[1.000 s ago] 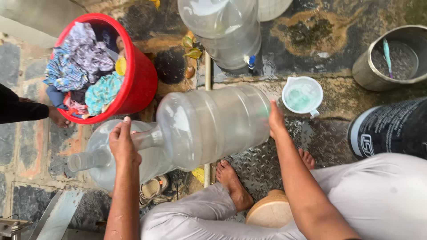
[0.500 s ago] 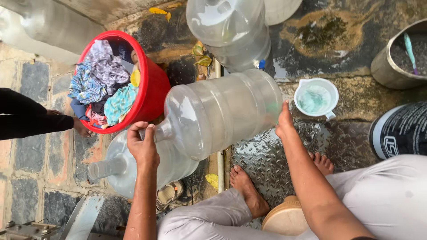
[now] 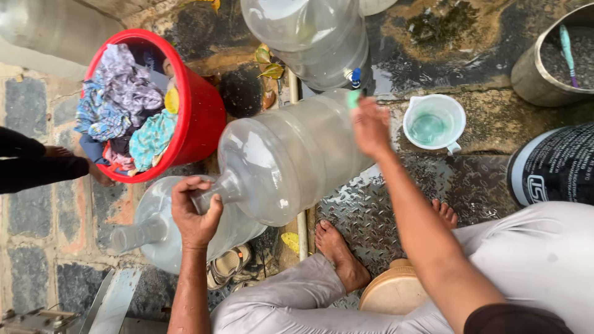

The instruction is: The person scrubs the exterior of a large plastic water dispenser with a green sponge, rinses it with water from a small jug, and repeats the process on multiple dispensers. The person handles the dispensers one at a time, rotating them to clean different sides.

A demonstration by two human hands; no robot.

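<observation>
From the head view, your left hand [image 3: 195,213] is wrapped around the neck of a big clear water jug [image 3: 284,158] lying on its side. Your right hand [image 3: 370,127] presses its base, pinching a small green scrubber [image 3: 353,98]. A red tub of cloths [image 3: 198,117] sits beyond your left hand; a white cup [image 3: 455,117] is just right of your right hand.

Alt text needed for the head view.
Seated person's left hand grips the neck of a large clear water jug held sideways, right hand at its base; a red bucket of cloths and a white cup stand nearby.
</observation>
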